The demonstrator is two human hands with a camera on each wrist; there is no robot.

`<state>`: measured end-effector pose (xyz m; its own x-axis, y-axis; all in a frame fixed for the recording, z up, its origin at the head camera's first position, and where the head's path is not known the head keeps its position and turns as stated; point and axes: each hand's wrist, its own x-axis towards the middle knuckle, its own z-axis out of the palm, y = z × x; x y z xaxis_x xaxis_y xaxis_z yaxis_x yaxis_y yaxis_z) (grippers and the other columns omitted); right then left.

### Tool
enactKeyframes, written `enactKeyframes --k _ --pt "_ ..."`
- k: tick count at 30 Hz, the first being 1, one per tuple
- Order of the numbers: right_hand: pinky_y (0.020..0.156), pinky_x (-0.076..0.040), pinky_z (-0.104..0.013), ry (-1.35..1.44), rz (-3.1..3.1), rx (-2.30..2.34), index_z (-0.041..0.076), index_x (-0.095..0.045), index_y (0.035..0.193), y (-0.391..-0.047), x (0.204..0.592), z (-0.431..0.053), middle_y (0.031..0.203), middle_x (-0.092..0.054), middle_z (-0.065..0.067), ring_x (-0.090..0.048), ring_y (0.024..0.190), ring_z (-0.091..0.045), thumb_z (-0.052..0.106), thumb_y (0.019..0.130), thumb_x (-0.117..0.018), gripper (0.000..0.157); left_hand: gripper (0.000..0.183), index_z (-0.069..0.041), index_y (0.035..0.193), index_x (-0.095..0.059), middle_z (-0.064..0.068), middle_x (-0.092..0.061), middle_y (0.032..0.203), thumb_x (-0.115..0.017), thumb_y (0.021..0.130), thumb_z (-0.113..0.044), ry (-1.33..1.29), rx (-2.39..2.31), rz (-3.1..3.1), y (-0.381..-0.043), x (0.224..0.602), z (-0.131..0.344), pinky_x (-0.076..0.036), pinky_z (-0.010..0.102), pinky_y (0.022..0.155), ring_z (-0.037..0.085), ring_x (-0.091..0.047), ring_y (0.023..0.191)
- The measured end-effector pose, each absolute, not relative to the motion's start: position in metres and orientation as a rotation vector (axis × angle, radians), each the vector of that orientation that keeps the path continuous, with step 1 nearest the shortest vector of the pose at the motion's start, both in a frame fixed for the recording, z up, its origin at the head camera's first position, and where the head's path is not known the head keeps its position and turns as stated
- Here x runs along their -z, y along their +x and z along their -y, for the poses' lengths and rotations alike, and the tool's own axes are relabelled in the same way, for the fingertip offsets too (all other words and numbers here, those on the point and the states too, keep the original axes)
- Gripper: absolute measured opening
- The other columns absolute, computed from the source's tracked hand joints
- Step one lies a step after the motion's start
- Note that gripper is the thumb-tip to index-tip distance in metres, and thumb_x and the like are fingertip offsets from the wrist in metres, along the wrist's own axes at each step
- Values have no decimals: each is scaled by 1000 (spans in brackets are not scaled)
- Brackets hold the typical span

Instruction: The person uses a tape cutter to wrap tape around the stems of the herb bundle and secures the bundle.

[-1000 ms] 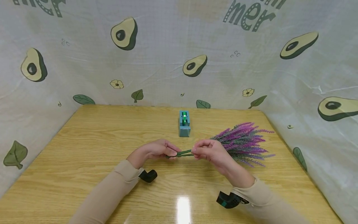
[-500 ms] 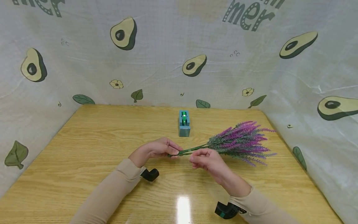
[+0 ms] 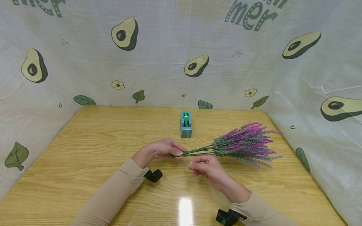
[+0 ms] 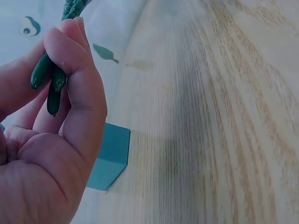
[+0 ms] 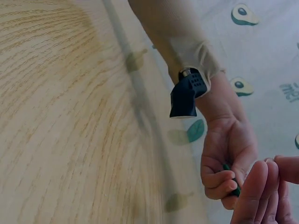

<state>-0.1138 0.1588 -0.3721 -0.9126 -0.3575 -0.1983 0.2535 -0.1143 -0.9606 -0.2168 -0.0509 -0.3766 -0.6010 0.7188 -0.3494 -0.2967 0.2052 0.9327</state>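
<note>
My left hand point(image 3: 164, 149) pinches a bunch of artificial lavender point(image 3: 246, 141) by the stems, near their lower ends. The purple flower heads spread to the right, low over the table. In the left wrist view, the cut ends of the green stems point(image 4: 52, 86) poke out between the left thumb and fingers. In front of the stems and apart from them is my right hand point(image 3: 207, 171), thumb drawn against the fingertips. Nothing clearly shows between those right fingertips point(image 5: 268, 163). The right wrist view also has the left hand point(image 5: 229, 158) gripping the stems.
A blue tape dispenser point(image 3: 186, 131) with a green roll stands behind the hands, near the table's middle. Printed cloth walls point(image 3: 158, 78) rise at the back and both sides of the wooden table point(image 3: 99, 141). Black cameras point(image 3: 153, 175) sit on both wrists.
My right hand has come away from the stems, moving toward the front and slightly left, so the stems show fully. The left hand with the lavender has shifted a little to the right.
</note>
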Motion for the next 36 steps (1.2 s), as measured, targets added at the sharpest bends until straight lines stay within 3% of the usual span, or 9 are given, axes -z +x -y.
enactKeyframes --k 10,26,36 --pt "70 -53 -27 -74 -1763 2060 6 -68 83 -112 380 -157 80 -66 -3 -62 68 -12 6 86 -64 4 30 15 120 -54 4 -65 85 -53 91 5 416 -1505 -1641 -216 376 48 -51 27 76 11 -61 73" --pt "67 -52 -25 -5 -1797 2046 0 -67 87 -106 390 -159 79 -66 -5 -61 67 -12 2 85 -63 5 29 14 119 -56 3 -66 79 -53 91 5 401 -1484 -1638 -213 375 47 -50 22 68 10 -61 71" --pt "68 -53 -28 25 -1799 2036 -6 -65 90 -107 399 -156 81 -67 -9 -63 67 -14 1 86 -62 9 29 16 119 -54 3 -66 80 -53 92 5 433 -1481 -1623 -211 373 46 -51 24 73 9 -61 71"
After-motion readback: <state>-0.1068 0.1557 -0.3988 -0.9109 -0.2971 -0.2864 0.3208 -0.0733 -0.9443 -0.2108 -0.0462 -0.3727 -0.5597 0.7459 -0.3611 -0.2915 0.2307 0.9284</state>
